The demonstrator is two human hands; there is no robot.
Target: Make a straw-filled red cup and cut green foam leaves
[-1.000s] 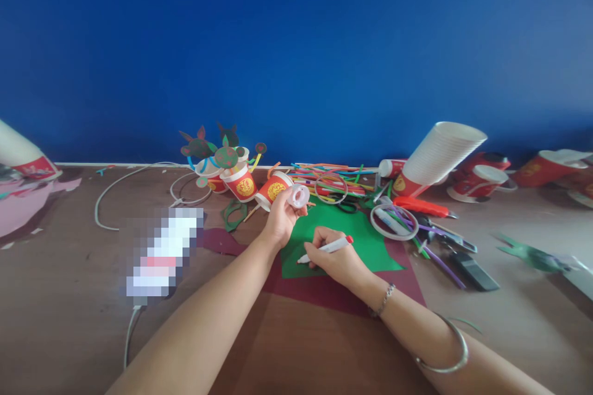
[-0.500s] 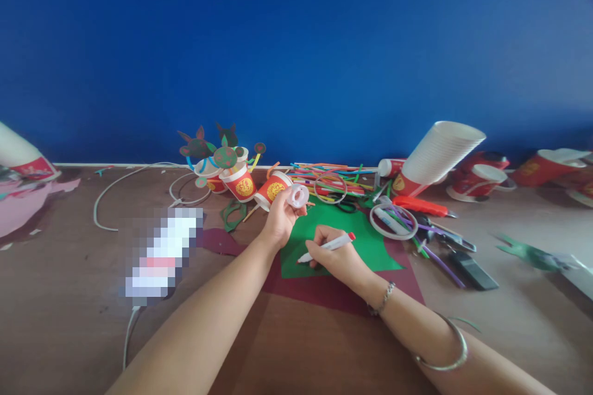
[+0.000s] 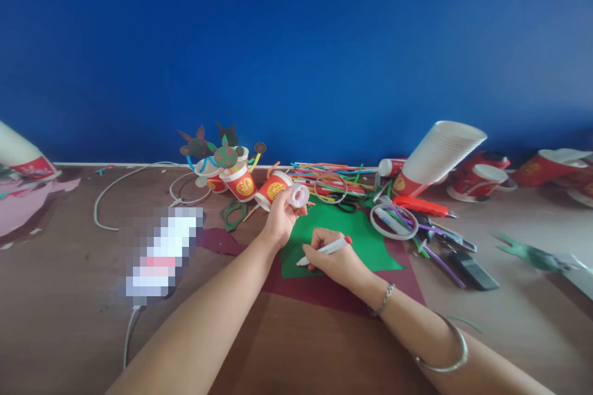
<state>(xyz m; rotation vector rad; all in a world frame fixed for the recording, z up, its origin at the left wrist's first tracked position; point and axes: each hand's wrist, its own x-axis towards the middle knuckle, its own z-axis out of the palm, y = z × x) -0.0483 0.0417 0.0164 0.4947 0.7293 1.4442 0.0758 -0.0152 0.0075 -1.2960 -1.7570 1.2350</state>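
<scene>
My right hand (image 3: 330, 253) grips a white marker with a red end (image 3: 334, 245), its tip pointing down-left at the green paper (image 3: 352, 222). Whether the tip touches the paper I cannot tell. Beneath the green sheet lies a larger dark red paper (image 3: 315, 295). My left hand (image 3: 280, 219) is closed around a small round whitish roll with a hole in its middle (image 3: 299, 195), perhaps tape, over the green sheet's upper left edge. A tipped red paper cup (image 3: 273, 190) lies just behind that hand.
Cups with paper animal heads (image 3: 227, 157) stand behind on the left. A phone, blurred out (image 3: 164, 253), lies left with a cable. Coloured sticks (image 3: 333, 176), a leaning cup stack (image 3: 438, 154), an orange cutter (image 3: 424, 205), a clear ring (image 3: 393, 222) and pliers-like green tool (image 3: 532, 253) lie right.
The marker and my right hand have shifted slightly down and left over the green paper. My left hand keeps its hold and has barely moved.
</scene>
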